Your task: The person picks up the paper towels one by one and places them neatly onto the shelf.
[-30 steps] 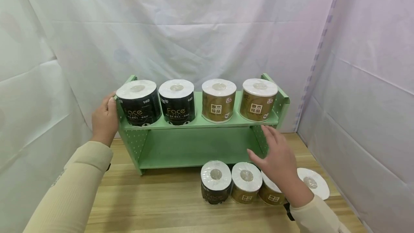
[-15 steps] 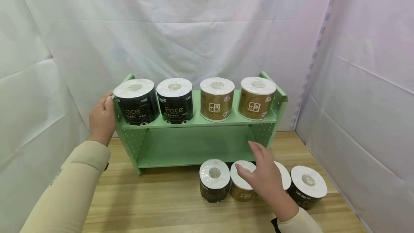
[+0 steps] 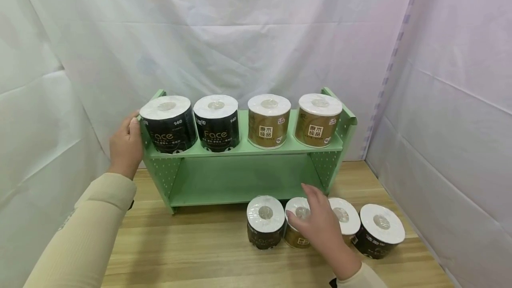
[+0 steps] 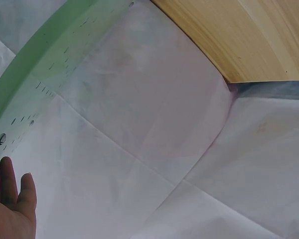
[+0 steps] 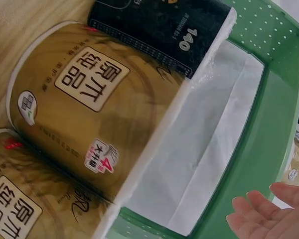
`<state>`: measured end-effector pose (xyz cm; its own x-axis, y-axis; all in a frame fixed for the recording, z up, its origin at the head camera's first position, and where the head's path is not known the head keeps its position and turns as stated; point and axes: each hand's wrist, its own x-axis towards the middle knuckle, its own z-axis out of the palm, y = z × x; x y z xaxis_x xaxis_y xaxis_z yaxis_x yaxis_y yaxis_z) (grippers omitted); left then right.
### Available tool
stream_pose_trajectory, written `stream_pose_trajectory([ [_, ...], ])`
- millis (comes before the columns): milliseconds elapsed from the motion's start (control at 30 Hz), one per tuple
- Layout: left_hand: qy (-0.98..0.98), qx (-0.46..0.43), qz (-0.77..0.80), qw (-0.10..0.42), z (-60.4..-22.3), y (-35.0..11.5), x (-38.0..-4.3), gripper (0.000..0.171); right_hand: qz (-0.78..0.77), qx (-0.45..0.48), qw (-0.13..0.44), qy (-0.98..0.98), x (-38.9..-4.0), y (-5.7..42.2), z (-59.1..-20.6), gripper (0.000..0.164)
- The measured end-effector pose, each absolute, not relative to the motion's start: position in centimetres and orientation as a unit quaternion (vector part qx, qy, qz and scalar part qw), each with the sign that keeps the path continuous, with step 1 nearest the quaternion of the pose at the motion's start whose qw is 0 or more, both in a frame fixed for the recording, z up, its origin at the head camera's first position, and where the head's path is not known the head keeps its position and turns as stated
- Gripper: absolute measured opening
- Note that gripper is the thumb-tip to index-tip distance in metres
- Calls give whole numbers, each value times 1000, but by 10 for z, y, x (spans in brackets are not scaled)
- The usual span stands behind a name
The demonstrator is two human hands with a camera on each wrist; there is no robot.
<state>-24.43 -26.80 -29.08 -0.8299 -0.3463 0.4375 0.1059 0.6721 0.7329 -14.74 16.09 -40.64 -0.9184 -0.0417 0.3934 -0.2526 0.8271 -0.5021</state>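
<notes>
A green two-tier rack stands on the table. My left hand is at its left side panel, fingertips at the upper edge; in the left wrist view the visible fingers are fairly straight beside the green panel. My right hand hovers over the front row with thumb and fingers spread, holding nothing. Beneath it is a gold toilet roll, partly hidden. To its left is a dark toilet roll; to its right are another gold roll and a black roll.
On the upper tier stand two black rolls at left and two gold rolls at right. The lower tier lies behind the front row. A wooden tabletop supports everything, with white cloth hanging behind and at both sides.
My right hand has moved down and left, from near the rack's right end to above the nearer gold roll. The left hand stays at the side panel.
</notes>
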Motion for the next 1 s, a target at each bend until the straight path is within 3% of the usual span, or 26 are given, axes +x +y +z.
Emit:
stream_pose_trajectory([
  [200, -867, 70, -400, 287, -290, -268, -245, 53, 283, 85, 154, -943, -146, 157, -412, 78],
  [467, -870, 70, -397, 282, -289, -268, -244, 54, 268, 110, 168, -942, -146, 151, -426, 77],
  [733, -870, 69, -398, 283, -289, -267, -244, 54, 258, 105, 112, -954, -144, 142, -432, 79],
  [1000, -868, 68, -401, 284, -290, -268, -246, 54, 232, 137, 97, -958, -145, 136, -435, 77],
])
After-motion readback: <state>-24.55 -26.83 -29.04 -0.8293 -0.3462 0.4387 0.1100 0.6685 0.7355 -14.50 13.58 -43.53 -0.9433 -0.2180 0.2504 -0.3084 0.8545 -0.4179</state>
